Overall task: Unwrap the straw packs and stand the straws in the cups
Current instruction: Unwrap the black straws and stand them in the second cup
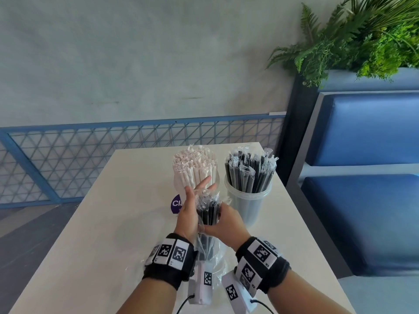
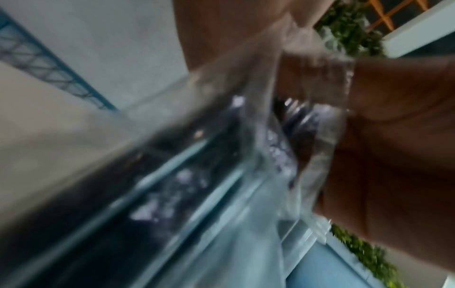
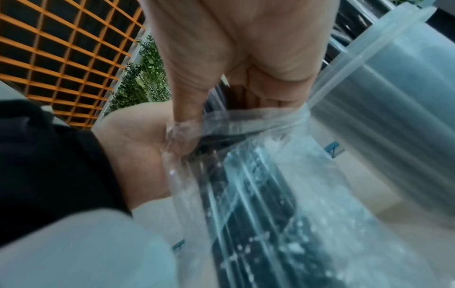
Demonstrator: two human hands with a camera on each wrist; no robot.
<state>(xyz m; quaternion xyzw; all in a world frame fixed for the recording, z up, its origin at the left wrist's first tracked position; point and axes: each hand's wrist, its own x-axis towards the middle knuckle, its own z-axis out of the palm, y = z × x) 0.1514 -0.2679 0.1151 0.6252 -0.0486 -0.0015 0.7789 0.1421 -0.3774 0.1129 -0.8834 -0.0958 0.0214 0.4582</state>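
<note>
A pack of black straws (image 1: 207,215) in a clear plastic bag stands upright between my hands over the table's near middle. My right hand (image 1: 224,225) grips the pack from the right, thumb pinching the bag (image 3: 182,134). My left hand (image 1: 191,209) lies flat against the pack's left side with its fingers straight. Behind them, one clear cup (image 1: 217,177) holds white paper-wrapped straws (image 1: 195,165). To its right, a second clear cup (image 1: 248,202) holds black straws (image 1: 249,173) in clear sleeves. The left wrist view is blurred and shows the pack (image 2: 172,175) close up.
The white table (image 1: 102,223) ends at a blue mesh railing (image 1: 90,155) behind. A blue padded bench (image 1: 362,200) and a planter with ferns (image 1: 362,41) stand to the right. A purple label (image 1: 175,203) shows on the left cup. Loose clear plastic (image 1: 218,257) hangs below the pack.
</note>
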